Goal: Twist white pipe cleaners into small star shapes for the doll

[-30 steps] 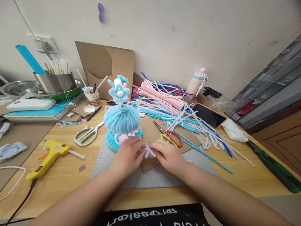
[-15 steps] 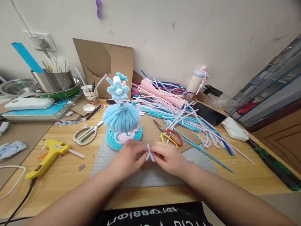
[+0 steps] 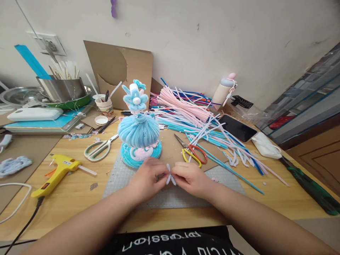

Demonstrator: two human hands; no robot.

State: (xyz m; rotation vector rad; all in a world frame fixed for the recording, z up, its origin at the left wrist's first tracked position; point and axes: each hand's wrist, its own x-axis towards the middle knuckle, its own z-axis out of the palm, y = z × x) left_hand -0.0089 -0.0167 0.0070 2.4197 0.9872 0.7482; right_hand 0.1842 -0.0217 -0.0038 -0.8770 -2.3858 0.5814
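A short white pipe cleaner piece [image 3: 170, 179], bent with its ends splayed, is pinched between my two hands. My left hand [image 3: 150, 177] closes finger and thumb on it from the left; my right hand [image 3: 190, 178] does the same from the right. The fingers hide its middle. Just beyond my left hand stands a light-blue pipe cleaner figure [image 3: 138, 131] with a pleated skirt and a flower on top, on a round turquoise base [image 3: 127, 157]. Past my right hand lie scissors with red and yellow handles [image 3: 195, 154].
Behind lies a heap of pink, white and blue pipe cleaners [image 3: 186, 109]. A yellow glue gun [image 3: 57, 173] and pale-handled scissors [image 3: 98, 149] lie left. A phone [image 3: 237, 127] and a green-black handled tool [image 3: 310, 184] lie right. A cutting mat [image 3: 117, 193] is under my hands.
The view has shifted slightly, so the scene sits a little to the right. Both hands keep their pinch on the white pipe cleaner piece, with hardly any movement.
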